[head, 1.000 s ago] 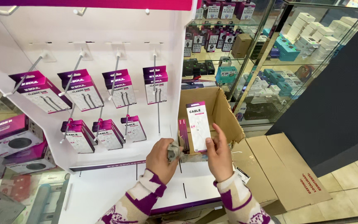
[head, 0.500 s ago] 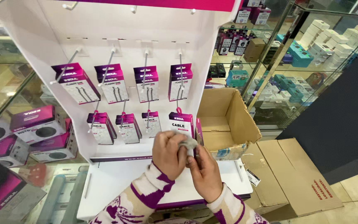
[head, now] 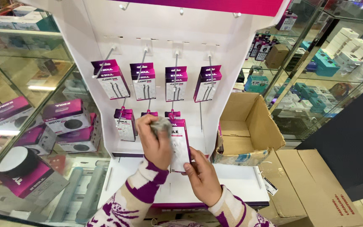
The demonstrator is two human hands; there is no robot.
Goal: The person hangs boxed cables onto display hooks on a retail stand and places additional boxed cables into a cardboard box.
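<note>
Before the white display stand (head: pixel 106 50), the right hand (head: pixel 204 176) grips the bottom of a purple-and-white cable box (head: pixel 180 145). Above it, the left hand (head: pixel 156 138) presses a crumpled grey cloth (head: pixel 161 125) against the box's face. Just right, an open cardboard carton (head: pixel 248 126) sits on the shelf; its contents cannot be made out.
</note>
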